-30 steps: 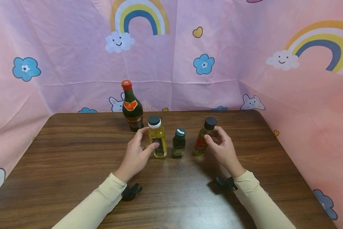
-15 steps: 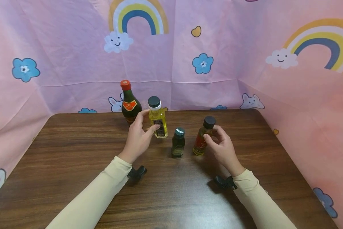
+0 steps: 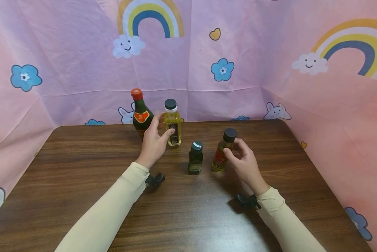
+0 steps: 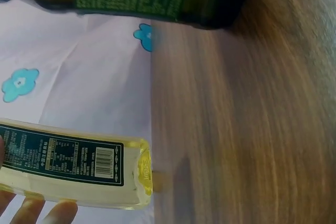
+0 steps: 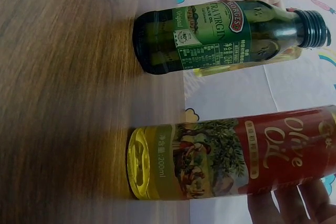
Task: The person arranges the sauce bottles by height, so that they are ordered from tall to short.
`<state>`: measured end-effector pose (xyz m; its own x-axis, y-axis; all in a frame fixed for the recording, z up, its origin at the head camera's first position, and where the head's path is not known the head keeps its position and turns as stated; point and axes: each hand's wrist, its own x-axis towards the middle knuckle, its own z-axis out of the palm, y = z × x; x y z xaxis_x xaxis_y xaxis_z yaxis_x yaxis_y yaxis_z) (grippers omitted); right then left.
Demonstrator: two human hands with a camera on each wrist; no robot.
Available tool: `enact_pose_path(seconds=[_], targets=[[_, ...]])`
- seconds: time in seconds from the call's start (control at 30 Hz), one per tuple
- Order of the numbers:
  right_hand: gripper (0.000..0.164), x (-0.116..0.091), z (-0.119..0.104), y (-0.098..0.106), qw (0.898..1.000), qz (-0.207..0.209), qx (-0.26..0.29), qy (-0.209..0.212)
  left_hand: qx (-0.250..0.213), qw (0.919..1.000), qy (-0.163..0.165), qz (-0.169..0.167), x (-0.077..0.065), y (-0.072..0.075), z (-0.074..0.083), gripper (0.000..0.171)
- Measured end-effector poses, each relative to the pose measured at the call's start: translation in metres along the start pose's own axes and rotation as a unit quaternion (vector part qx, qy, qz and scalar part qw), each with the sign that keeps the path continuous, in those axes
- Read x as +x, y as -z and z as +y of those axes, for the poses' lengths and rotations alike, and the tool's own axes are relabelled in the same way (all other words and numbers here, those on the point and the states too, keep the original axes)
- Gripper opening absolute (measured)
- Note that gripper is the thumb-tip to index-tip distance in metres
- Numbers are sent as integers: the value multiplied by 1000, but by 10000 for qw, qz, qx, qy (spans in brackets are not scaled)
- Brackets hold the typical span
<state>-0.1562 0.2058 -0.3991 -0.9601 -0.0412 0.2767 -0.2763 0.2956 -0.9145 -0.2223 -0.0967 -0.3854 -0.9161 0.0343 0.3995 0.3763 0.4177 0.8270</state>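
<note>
My left hand [image 3: 154, 141] holds a clear bottle of yellow oil [image 3: 172, 119] with a dark green cap, thumb across its front label. In the left wrist view this oil bottle [image 4: 79, 161] has its base close over the table. My right hand [image 3: 243, 162] grips a black-capped olive oil bottle [image 3: 220, 155] that stands upright; its red label shows in the right wrist view. Between the hands and nearer the front stands a small dark green olive oil bottle [image 3: 195, 161], held by neither hand.
A tall dark bottle with a red cap [image 3: 142, 117] stands at the back left, partly hidden behind my left hand. The brown wooden table [image 3: 81, 175] ends at a pink and purple cloth backdrop [image 3: 91, 59]. Black wrist mounts [image 3: 246, 201] hang under both wrists.
My left hand has lifted the yellow oil bottle and carried it back, away from the row, beside the red-capped bottle. The right hand and its bottle have stayed put.
</note>
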Motion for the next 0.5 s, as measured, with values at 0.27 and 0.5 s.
enact_pose_path(seconds=[0.27, 0.5], targets=[[30, 0, 1, 1, 10000, -39, 80, -10, 112, 9998, 126, 49, 5, -3, -10, 64], [30, 0, -1, 0, 10000, -28, 51, -40, 172, 9995, 262, -33, 7, -2, -15, 65]])
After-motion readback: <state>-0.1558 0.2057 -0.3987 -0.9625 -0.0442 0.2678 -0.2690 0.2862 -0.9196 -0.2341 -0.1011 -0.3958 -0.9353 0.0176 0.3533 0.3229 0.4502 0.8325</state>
